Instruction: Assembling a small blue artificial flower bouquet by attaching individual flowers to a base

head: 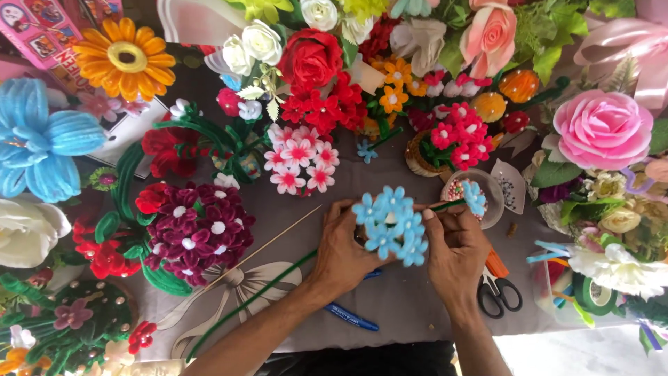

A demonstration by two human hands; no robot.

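**A:** Gripping was seen in both hands, was it not? Where was the cluster of light-blue pipe-cleaner flowers (392,224) held?

**B:** It was held up between the two hands, just left of the small clear bowl of beads (487,202), which is taken as the landmark. The left hand (339,251) was closed on the cluster from its left side, the fingers curled under the blossoms. The right hand (456,245) was closed on it from the right, the fingertips pressed against the petals. A green stem (250,299) was seen trailing from under the left hand, down and away to the left of the bowl.

**A:** What was noted nearest the bowl?

**B:** One more light-blue flower (475,197) was seen at the bowl's left rim, touching it. Scissors with an orange blade cover and black handles (497,285) were laid below the bowl, just beside the right wrist. A blue pen (351,317) was laid well below and left of the bowl, under the left forearm. A thin wooden stick (268,244) was laid left of the bowl, past the left hand.

**A:** And further off?

**B:** A dark maroon flower ball (198,230) was set well to the left of the bowl, pink-and-white flowers (299,159) up and left of it, and a large pink rose (602,129) up and right of it.
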